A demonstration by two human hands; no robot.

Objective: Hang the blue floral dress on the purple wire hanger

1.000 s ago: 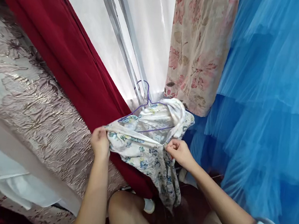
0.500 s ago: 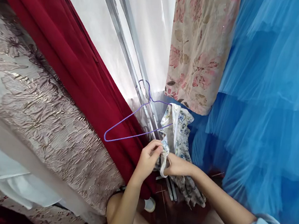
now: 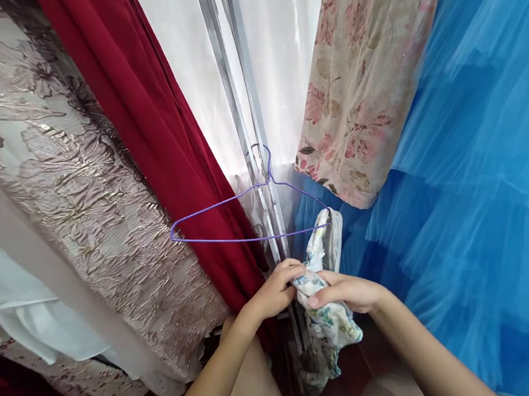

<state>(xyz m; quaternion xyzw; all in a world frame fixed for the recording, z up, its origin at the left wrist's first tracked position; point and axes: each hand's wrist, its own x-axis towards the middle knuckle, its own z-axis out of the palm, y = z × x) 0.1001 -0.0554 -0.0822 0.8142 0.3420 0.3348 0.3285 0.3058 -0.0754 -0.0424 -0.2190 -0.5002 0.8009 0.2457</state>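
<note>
The floral garment point(image 3: 331, 327) hangs from one end of the purple hanger point(image 3: 220, 241), bunched between the left hand point(image 3: 277, 286) and right hand point(image 3: 349, 291), fingers point(image 3: 290, 268) clamped on its cloth; it looks light, soft and limp, probably easiest to grip by gathered folds.

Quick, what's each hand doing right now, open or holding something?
Left hand: closed, fingers on the floral garment.
Right hand: closed, gripping the same garment.

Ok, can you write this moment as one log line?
left hand: holding white, blue-flowered cloth garment | right hand: holding garment | garment: bunched, partly over one end of thin purple triangular hanger
</note>
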